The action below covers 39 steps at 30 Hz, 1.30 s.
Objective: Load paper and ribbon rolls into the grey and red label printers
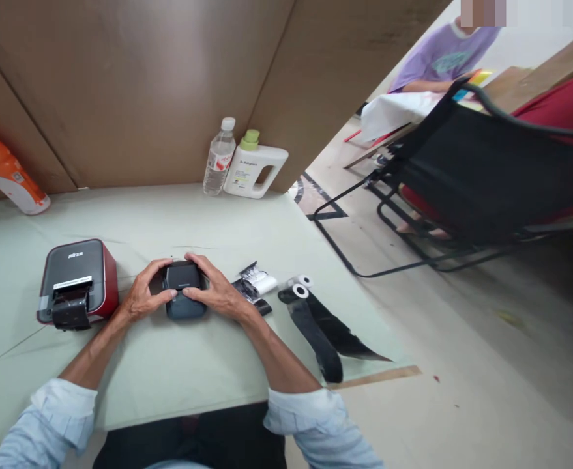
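On the pale green tabletop sits a small dark blue-black portable printer (184,305), between both hands. My left hand (144,290) wraps its left side, the thumb lying on the front of the top. From the other side my right hand (218,290) grips it, fingertips at the far edge and thumb on the top. Left of them stands a larger black and red label printer (75,267) with a dark strip hanging from its front slot. Small rolls and crumpled black and white scraps (257,283) lie beside my right hand.
Two black ribbon strips with white-cored rolls (310,319) lie near the table's right edge. A water bottle (218,159), a white jug (254,169) and an orange bottle (10,172) line the brown panel (159,85). Right, a black folding chair (472,163) and a seated person (447,55).
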Available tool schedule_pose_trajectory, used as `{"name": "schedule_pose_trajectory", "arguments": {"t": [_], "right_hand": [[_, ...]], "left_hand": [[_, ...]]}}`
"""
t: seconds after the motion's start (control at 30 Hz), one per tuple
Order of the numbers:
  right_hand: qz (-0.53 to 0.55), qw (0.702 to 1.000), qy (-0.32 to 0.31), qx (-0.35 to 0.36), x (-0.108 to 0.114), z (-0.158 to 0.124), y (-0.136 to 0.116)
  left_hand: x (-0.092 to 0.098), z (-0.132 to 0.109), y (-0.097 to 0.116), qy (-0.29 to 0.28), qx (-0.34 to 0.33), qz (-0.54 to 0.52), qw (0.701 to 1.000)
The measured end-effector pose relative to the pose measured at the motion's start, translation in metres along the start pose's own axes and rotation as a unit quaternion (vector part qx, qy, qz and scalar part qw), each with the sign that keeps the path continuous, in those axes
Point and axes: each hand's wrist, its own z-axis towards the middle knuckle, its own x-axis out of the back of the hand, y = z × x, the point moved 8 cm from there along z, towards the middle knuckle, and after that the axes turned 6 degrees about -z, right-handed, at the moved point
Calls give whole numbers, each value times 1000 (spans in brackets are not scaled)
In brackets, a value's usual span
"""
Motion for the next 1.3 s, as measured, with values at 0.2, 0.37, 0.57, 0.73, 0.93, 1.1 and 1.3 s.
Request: {"name": "schedule_pose_trajectory", "arguments": {"t": [0.2,0.37,0.57,0.73,0.93,1.1,1.3], "right_hand": [[57,998,-13,23,-2,-1,6],[62,998,-20,21,-2,-1,9],[68,997,-28,22,-2,-2,9],[73,997,-30,21,-2,-2,10],[76,996,-29,20,-1,-1,10],[77,997,-29,12,0,-1,9],[83,996,-26,1,2,-1,7]], "left_hand": [[1,-1,-5,0,-2,-21,1000],[0,-1,-5,-1,2,-22,1000],[0,-1,-5,0,13,-24,1000],[0,-1,-4,-3,17,-24,1000],[0,-1,-4,-2,13,-33,999],[1,-1,-6,2,13,-38,999],[2,-1,-8,11,21,-44,999]]}}
